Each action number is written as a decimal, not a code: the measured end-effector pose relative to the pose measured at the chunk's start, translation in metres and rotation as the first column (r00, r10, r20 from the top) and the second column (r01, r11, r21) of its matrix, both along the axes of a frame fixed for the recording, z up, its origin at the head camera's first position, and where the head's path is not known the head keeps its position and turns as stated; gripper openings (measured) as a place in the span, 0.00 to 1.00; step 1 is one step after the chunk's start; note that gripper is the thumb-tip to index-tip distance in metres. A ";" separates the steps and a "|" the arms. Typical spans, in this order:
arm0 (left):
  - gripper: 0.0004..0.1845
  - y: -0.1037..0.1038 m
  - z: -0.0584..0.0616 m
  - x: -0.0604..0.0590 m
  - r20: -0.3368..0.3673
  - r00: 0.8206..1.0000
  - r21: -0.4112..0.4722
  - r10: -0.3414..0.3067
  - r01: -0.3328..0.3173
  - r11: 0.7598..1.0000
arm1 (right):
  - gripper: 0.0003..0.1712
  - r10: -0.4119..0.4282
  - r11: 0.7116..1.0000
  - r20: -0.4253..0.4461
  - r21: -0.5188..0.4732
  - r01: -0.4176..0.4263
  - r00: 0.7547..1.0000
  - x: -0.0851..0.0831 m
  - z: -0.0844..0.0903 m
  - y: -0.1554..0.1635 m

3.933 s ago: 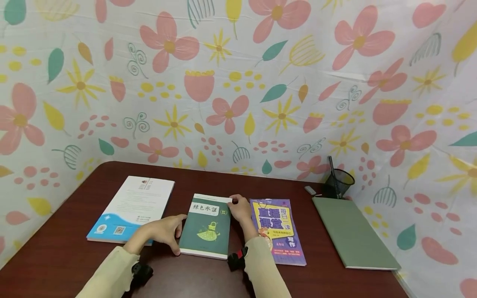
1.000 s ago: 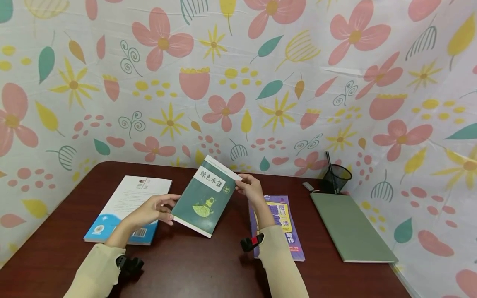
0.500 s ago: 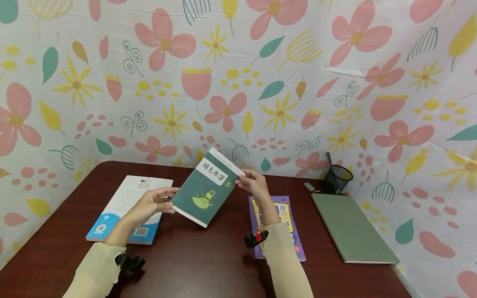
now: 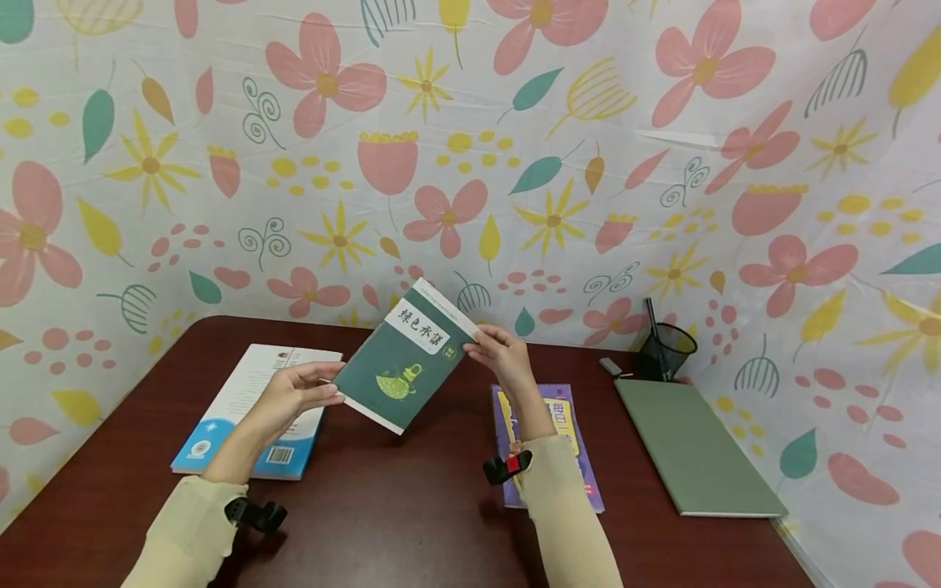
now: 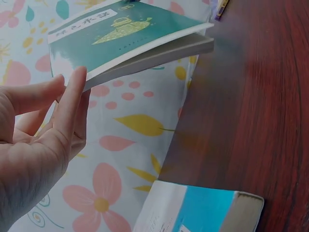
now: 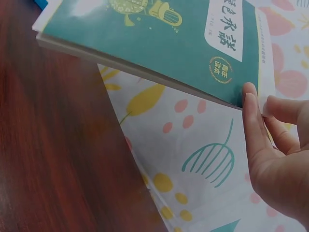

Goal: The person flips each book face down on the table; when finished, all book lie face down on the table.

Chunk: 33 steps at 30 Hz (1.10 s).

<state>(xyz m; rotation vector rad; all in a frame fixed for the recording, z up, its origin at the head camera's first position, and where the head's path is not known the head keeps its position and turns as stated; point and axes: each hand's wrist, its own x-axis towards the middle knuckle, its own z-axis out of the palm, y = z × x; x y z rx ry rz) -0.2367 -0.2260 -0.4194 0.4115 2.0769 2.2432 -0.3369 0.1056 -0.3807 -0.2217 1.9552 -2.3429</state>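
A green paperback (image 4: 404, 359) with a white title label hangs tilted in the air above the dark red table (image 4: 412, 514). My left hand (image 4: 294, 392) pinches its lower left edge between thumb and fingertips. In the left wrist view those fingers (image 5: 72, 101) meet the corner of the green paperback (image 5: 130, 29). At the top right corner my right hand (image 4: 500, 353) holds the cover. The right wrist view shows my right fingertips (image 6: 253, 116) on that corner of the green paperback (image 6: 159, 34).
A white and blue book (image 4: 250, 408) lies flat at the left, and a purple and yellow book (image 4: 562, 445) lies under my right forearm. A grey-green folder (image 4: 691, 445), a black mesh pen cup (image 4: 665, 351) and a small white eraser (image 4: 608, 366) sit at the right. Floral cloth walls enclose the table.
The green paperback lay flat on the table 3.9 s ago; both hands have lifted it. Over the last second it rose slightly and tilted further.
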 end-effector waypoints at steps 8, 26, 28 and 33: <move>0.14 0.002 0.005 0.003 0.018 1.000 0.126 0.025 -0.027 0.992 | 0.07 0.009 0.997 -0.013 -0.080 -0.010 1.000 0.003 0.007 -0.001; 0.07 0.004 -0.002 0.002 0.000 0.979 -0.016 0.201 -0.201 0.979 | 0.13 0.021 0.993 -0.023 -0.120 -0.024 1.000 0.006 0.008 0.002; 0.10 0.002 -0.002 0.001 0.022 0.968 -0.077 0.250 -0.247 0.966 | 0.13 0.030 0.996 -0.023 -0.088 -0.032 0.999 0.007 0.006 0.001; 0.07 -0.001 -0.004 -0.002 0.055 0.949 -0.134 0.311 -0.301 0.944 | 0.16 0.036 0.999 -0.023 -0.017 -0.036 0.999 0.007 0.002 -0.002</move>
